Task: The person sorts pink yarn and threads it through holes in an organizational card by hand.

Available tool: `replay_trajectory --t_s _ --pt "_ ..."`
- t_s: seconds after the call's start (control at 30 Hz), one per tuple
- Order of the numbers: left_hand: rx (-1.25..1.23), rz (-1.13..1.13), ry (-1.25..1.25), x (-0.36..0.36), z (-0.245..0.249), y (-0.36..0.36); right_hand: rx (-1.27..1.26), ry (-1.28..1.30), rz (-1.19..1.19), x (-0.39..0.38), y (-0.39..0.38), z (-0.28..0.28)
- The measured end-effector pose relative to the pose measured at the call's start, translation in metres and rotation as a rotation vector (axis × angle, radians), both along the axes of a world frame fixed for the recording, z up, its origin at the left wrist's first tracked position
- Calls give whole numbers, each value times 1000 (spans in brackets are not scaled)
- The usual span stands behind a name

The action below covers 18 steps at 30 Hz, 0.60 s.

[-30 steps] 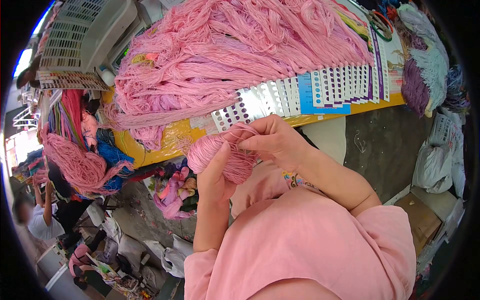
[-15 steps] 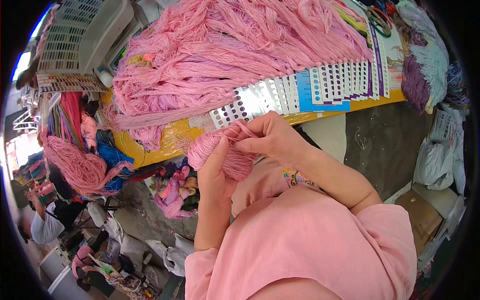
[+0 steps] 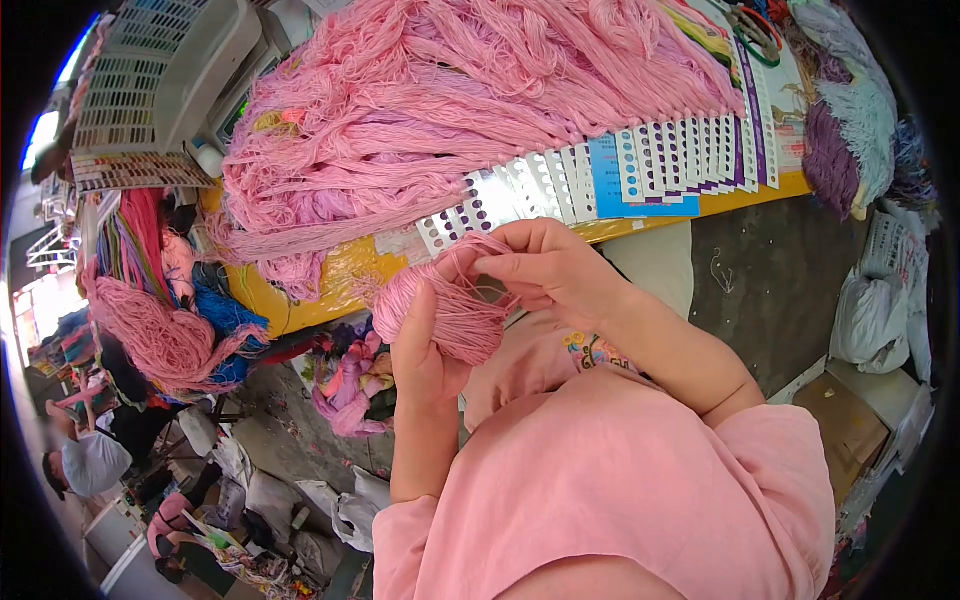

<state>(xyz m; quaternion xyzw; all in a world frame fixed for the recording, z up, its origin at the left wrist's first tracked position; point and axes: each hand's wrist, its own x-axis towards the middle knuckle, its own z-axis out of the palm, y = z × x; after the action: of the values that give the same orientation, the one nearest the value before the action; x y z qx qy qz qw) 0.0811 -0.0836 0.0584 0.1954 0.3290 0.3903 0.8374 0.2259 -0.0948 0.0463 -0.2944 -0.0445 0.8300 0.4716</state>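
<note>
Here, left hand (image 3: pixel 430 362) gripping pink bundle (image 3: pixel 468 325), right hand (image 3: pixel 562 272) pinching strands (image 3: pixel 482 242); punched cards (image 3: pixel 690 165) edging yarn heap (image 3: pixel 480 80) beyond

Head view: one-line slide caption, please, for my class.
Left hand holding a pink thread bundle, right hand at its strands.

White plastic bag (image 3: pixel 868 328) near a brown cardboard box (image 3: pixel 838 425), another person (image 3: pixel 95 463) at far left

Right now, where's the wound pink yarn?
In the head view, the wound yarn is just left of centre, between the left hand and right hand, near the yellow table.
</note>
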Motion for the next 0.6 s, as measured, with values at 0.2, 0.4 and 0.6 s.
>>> replay_trajectory --t_s 0.2,0.4,0.6 --pt "33 -64 -29 -4 -1 1 174 -296 96 -8 1 -1" --pt "41 -53 -61 -8 -2 1 114 -142 54 6 -3 -7" --pt "42 -91 -158 -11 -2 3 190 -22 60 10 -5 -7"
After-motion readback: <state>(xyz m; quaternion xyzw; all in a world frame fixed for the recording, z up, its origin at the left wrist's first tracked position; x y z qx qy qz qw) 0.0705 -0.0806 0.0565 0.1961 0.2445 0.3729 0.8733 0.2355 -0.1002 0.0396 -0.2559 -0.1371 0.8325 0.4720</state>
